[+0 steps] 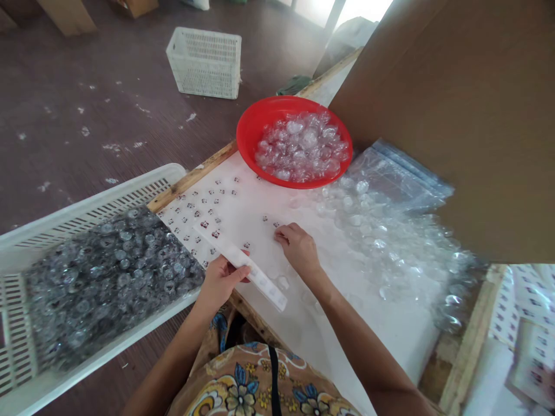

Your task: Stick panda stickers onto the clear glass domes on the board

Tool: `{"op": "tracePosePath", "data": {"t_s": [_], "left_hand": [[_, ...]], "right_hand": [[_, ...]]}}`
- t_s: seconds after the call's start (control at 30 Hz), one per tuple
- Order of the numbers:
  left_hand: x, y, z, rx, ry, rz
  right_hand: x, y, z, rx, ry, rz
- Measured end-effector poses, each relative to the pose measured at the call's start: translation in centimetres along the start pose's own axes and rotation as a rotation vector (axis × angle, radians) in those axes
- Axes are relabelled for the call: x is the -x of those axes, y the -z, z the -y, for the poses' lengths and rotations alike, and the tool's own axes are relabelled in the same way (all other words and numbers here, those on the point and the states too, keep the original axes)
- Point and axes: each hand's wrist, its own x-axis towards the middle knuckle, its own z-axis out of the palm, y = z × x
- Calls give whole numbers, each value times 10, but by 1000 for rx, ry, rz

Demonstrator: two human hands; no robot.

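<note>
The left hand (222, 278), below and left of the frame's centre, pinches a white strip (266, 286) between thumb and fingers, a narrow grip near the strip's middle. The strip slants from the centre left down toward the lower middle; two small dark printed figures show at its upper end, and fainter marks lie along its lower part, too blurred to read. The right hand (299, 248), just right of centre, is bent with its fingertips drawn close together over the white table (338, 335), beside a small dark printed figure; I cannot tell whether anything is between them

More small printed figures (191, 205) lie scattered over the table, left of centre, each a dark little picture rather than readable lettering. At the upper middle, a red basin (248, 136) holds a heap of clear plastic pieces (310, 138). Loose clear caps (381, 242) spread over the table at the right of centre, near a clear plastic bag (399, 179) beside a large plain brown cardboard box (459, 127). At the far right edge, sheets (520, 294) carry rows of dark prints, too small to make out. A white crate (17, 335) full of small clear pieces (113, 277) fills the lower left, and a white basket (206, 63) stands on the dark floor (125, 98) at the upper left of centre
</note>
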Motion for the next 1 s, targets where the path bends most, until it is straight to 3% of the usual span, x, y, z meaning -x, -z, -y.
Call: {"op": "tracePosePath", "data": {"t_s": [0.23, 0.33, 0.47, 0.57, 0.7, 0.9, 1.0], "left_hand": [[2, -6, 0, -2, 47, 48], [4, -14, -1, -27, 36, 83], [5, -22, 1, -93, 7, 133], [6, -23, 4, -116, -6, 135], [6, -22, 4, -110, -61, 121], [5, -27, 8, -91, 9, 127], [4, -27, 9, -110, -19, 138]], "right_hand": [[-3, 2, 7, -131, 41, -94], [3, 11, 35, -370, 70, -131], [7, 16, 80, -651, 91, -5], [11, 10, 98, -575, 149, -90], [20, 3, 101, -345, 247, -207], [18, 6, 92, -524, 91, -73], [20, 4, 95, -459, 103, -128]]}}
